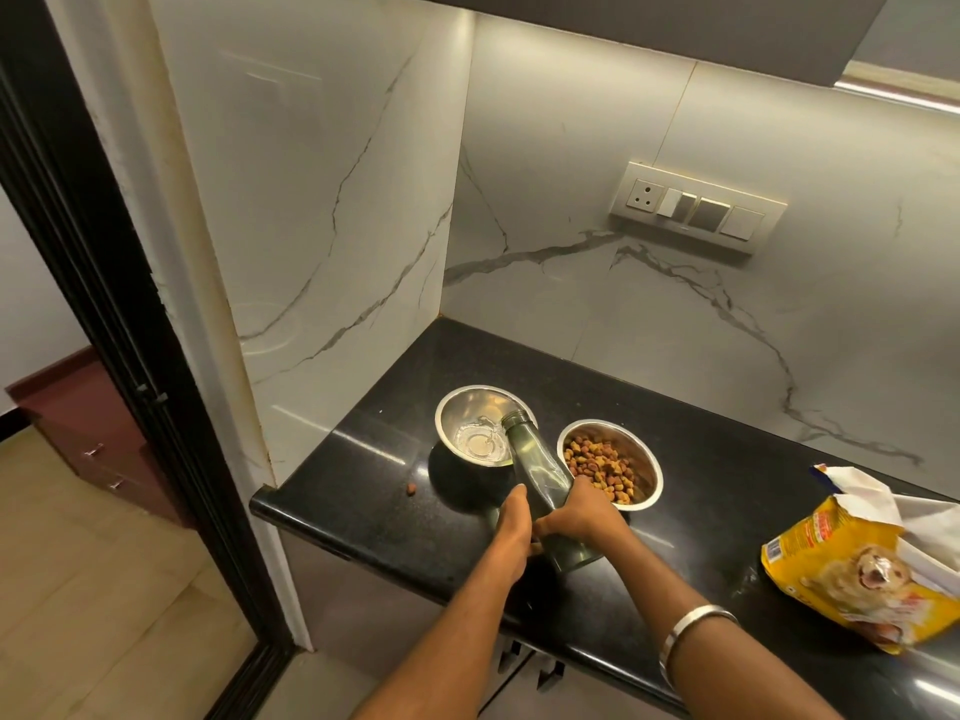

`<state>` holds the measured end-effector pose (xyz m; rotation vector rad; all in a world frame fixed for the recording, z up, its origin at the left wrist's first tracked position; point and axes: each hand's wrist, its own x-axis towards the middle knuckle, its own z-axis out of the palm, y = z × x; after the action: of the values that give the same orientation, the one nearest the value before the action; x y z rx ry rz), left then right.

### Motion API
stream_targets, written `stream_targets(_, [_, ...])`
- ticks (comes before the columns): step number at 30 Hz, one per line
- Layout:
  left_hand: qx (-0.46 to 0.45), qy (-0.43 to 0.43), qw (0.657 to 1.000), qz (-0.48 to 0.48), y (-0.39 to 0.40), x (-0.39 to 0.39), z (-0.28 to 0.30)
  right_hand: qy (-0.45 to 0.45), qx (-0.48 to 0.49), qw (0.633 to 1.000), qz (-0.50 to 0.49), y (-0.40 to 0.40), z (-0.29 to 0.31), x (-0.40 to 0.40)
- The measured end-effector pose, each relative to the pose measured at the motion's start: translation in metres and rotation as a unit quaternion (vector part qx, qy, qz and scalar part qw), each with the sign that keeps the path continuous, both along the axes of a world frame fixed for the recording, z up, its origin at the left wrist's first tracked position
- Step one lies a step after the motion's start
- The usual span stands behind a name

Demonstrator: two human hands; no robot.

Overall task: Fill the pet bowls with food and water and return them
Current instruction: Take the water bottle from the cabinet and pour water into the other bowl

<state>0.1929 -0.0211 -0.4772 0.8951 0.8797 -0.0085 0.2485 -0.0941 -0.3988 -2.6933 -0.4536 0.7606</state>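
Pet bowls, two of shiny steel, stand side by side on the black tabletop point(363, 475), near its front edge and close to the marble corner wall point(322, 210). Far to the right lies the yellow food bag point(852, 574), torn open at its top, with a dog picture on the front. A dark glass bottle point(540, 485) is tilted between the two bowls, its mouth over the rim of the left bowl point(470, 407), where a little clear water lies on the bottom. The right bowl point(647, 459) holds brown and orange kibble. The left hand point(511, 532) grips the bottle on its left side, fingers curled round the glass. The right hand point(584, 514) holds the same bottle from the right, also wrapped round it. A silver bangle point(693, 631) sits on the right forearm. One loose kibble piece point(412, 489) lies on the tabletop, left of the bowls.
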Motion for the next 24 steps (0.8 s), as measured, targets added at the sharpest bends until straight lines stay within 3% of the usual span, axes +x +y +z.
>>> stream_targets(24, [-0.013,-0.03,0.999,0.004,-0.005,0.002,0.005,-0.003,-0.01,1.0,0.016,-0.005,0.012,0.001])
